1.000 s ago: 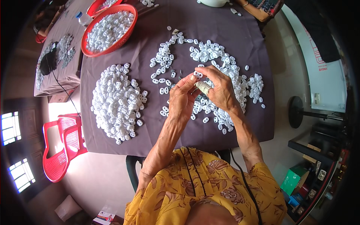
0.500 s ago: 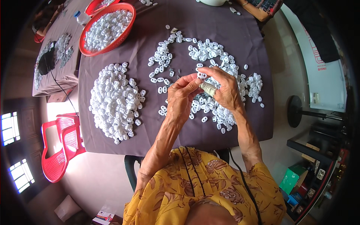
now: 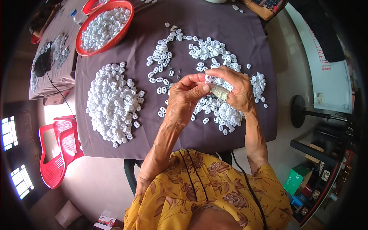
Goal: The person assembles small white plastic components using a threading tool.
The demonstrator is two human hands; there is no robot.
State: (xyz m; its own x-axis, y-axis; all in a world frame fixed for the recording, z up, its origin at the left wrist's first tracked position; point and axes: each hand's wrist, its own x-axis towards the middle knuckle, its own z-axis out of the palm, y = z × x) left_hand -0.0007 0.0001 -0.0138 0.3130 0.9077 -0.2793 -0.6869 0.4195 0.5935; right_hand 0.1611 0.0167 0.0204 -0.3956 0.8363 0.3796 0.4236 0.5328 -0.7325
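Over the table, my left hand [image 3: 186, 97] is closed, its thumb and forefinger pinching a small white oval plastic piece [image 3: 209, 79] with dark holes. My right hand [image 3: 239, 90] meets it from the other side, its curled forefinger touching the top of that piece. Where the right thumb lies there is a pale, cloth-like wrap [image 3: 220, 92]; whether it covers the thumb or a small tool cannot be made out. Beneath and around both hands are scattered white oval pieces [image 3: 209, 50], with small dark grey parts among them. The hands partly hide this scatter.
A large heap of white pieces [image 3: 113, 103] lies on the left of the brown tablecloth [image 3: 153, 134]. Behind it stands a red basket [image 3: 128, 28] full of more, beside a bottle [image 3: 78, 16]. Another person's arm [image 3: 260, 9] rests at the far right. A red chair [image 3: 57, 153] stands left.
Both hands have shifted slightly right relative to the table and the right hand has turned a little. The white piece stays between the fingertips. The whole view has moved slightly.
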